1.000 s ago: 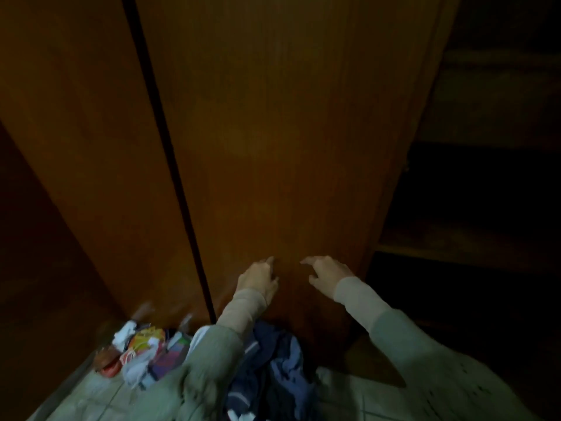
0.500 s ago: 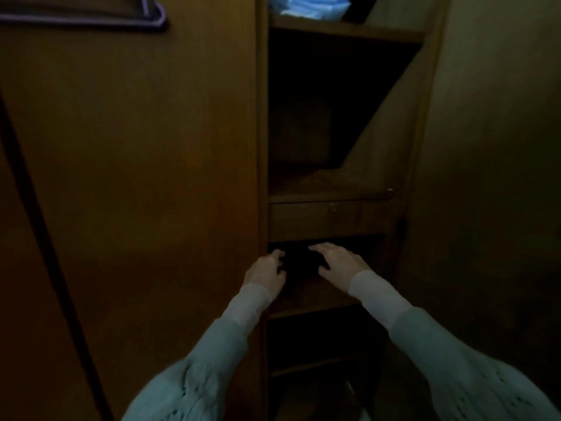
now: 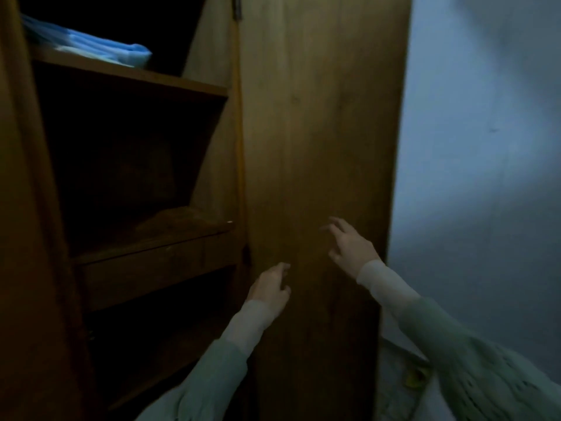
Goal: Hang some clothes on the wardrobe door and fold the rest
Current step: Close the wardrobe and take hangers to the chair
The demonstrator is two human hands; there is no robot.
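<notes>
The open wooden wardrobe door point(image 3: 318, 147) stands straight ahead, its inner face toward me. My left hand point(image 3: 268, 288) hovers in front of its lower part with fingers loosely curled, holding nothing. My right hand point(image 3: 349, 246) is raised a little higher to the right, fingers spread and relaxed, close to the door's surface; whether it touches is unclear. Both arms wear pale green knit sleeves over white cuffs. No clothes are in either hand. A folded light-blue cloth point(image 3: 100, 53) lies on the wardrobe's top shelf at the upper left.
The wardrobe's dark interior point(image 3: 127, 165) with several wooden shelves fills the left side. A pale wall point(image 3: 485, 147) runs along the right. At the bottom right a light floor point(image 3: 397, 387) shows beside the door's edge. The scene is dim.
My view has swung right, from the closed doors and the clothes pile on the floor to the open door. Both hands rose; the right hand's fingers spread.
</notes>
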